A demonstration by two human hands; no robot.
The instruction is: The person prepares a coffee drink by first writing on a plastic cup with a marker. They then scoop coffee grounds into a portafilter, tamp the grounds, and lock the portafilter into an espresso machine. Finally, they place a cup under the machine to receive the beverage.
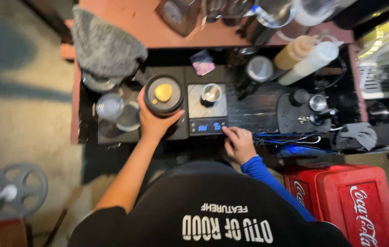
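Gripping a round black canister with a gold knob on its lid from the near side, left hand wrapped around its wall, arm stretched forward over the dark bench. Right hand loosely curled, blue-sleeved, fingertips at the front edge of the small scale carrying a metal cup. Risky here: tilting could slip the lid, and clipping the glass jars just left or nudging the scale could upset the cup.

A reddish wooden table stands on beige carpet, red cooler beside it.
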